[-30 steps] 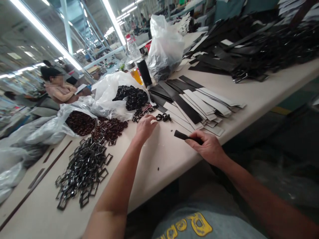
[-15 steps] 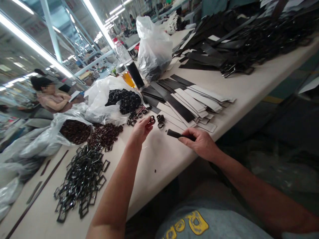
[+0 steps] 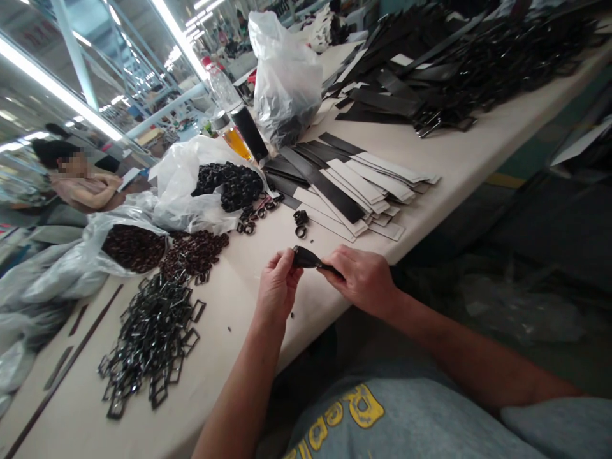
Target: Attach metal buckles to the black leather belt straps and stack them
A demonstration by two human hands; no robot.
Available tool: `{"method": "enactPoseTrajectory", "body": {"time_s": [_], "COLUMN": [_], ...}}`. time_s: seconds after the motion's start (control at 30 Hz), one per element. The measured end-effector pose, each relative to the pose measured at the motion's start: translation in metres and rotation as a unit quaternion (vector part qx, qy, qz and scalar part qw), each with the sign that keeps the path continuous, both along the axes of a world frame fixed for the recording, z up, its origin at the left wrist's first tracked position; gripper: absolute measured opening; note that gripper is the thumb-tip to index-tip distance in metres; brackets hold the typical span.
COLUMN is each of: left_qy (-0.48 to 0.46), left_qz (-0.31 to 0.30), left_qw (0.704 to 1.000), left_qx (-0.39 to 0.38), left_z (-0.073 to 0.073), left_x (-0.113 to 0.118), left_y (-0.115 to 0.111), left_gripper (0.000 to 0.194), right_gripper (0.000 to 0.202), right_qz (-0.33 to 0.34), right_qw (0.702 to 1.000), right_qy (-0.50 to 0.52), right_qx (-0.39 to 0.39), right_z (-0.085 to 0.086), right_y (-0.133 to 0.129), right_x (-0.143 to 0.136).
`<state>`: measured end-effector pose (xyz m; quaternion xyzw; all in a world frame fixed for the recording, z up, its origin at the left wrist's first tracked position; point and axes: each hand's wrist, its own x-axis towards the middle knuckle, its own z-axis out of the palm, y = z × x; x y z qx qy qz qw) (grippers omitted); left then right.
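Observation:
My left hand (image 3: pixel 278 280) is closed in a pinch at the tip of a short black leather strap (image 3: pixel 310 258). The small black belt loop held there is mostly hidden by my fingers, so whether it sits around the strap I cannot tell. Further back along the same strap, my right hand (image 3: pixel 366 280) is wrapped round it, and the strap looks bent or folded between my hands. A few loose black belt loops (image 3: pixel 300 226) lie on the table just beyond. Past them is a fanned stack of black straps with white backing (image 3: pixel 335 194).
Rectangular metal buckles (image 3: pixel 148 338) are heaped at left on the pale table (image 3: pixel 229 376). Plastic bags spill brown loops (image 3: pixel 136 248) and black loops (image 3: pixel 229 185). Behind stand a bottle (image 3: pixel 234 137) and a white bag (image 3: pixel 284 76). A person (image 3: pixel 76 175) sits across at left.
My left hand has come down toward me, bringing the belt loop to the strap's tip. My right hand has moved left with the strap, so both hands now meet at it.

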<state>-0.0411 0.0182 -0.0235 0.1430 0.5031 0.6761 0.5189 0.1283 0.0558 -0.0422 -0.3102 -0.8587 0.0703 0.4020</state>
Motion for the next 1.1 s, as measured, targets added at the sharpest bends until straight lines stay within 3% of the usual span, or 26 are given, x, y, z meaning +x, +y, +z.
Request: {"method": "enactPoseTrajectory", "body": {"time_s": [0.1,0.23,0.37,0.53,0.67,0.9,1.1], "left_qy": [-0.010,-0.012,-0.015,0.077,0.121,0.096,-0.089], "left_qz": [0.009,-0.019,-0.050,-0.132,-0.175,-0.243,-0.249], "left_qw": [1.000,1.000,0.999,0.988,0.977,0.964,0.964], "left_qx": [0.012,0.012,0.005,-0.005,-0.022,-0.042,-0.017], "left_z": [0.001,0.001,0.006,0.023,0.026,0.010,-0.010], "left_x": [0.005,0.011,0.014,0.008,0.004,-0.004,-0.002], "left_y": [-0.002,-0.011,-0.024,-0.034,-0.044,-0.066,-0.095], "left_gripper": [0.043,0.042,0.040,0.042,0.047,0.046,0.048], "right_gripper": [0.028,0.025,0.021,0.013,0.010,0.014,0.015], "right_qz": [0.017,0.029,0.082,0.162,0.216,0.280,0.352], "right_qw": [1.000,0.999,0.995,0.984,0.974,0.958,0.929], "right_qy": [-0.001,0.007,0.023,0.041,0.049,0.060,0.054], "right_qx": [0.022,0.019,0.044,0.067,0.048,-0.031,-0.104], "right_z": [0.001,0.001,0.002,-0.001,-0.007,-0.011,-0.004], "right_y": [-0.005,-0.007,-0.010,-0.015,-0.022,-0.034,-0.041], "right_x": [0.000,0.004,0.010,0.016,0.019,0.022,0.021]}}
